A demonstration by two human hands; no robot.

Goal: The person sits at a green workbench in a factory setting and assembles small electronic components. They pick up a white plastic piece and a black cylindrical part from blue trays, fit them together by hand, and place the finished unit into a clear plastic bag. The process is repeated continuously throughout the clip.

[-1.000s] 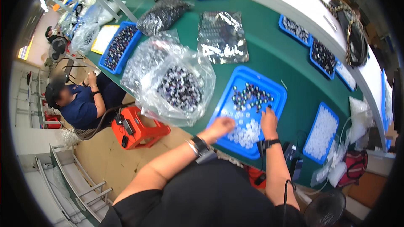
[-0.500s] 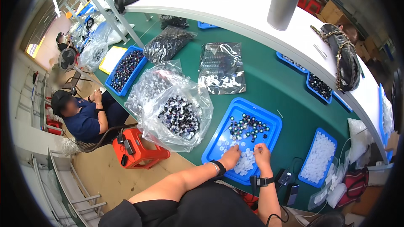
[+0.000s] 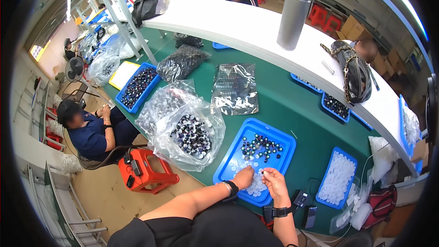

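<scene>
While my right hand [image 3: 275, 184] pinches a dark piece [image 3: 263, 172] at five o'clock over the blue tray [image 3: 256, 130], what my left hand [image 3: 243, 178] holds I cannot tell; apparent single-piece handling next calls for steadiness.

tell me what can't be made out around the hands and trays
Head view: whether the left hand holds anything; the hand itself hides it.
Head view: exact shape of the piece in the right hand; too small.
Head view: most of the back tray; the shelf hides it.

Room lies between large tray [image 3: 267, 131] and small tray [image 3: 329, 205], partly blocked by black devices [image 3: 300, 198].
</scene>
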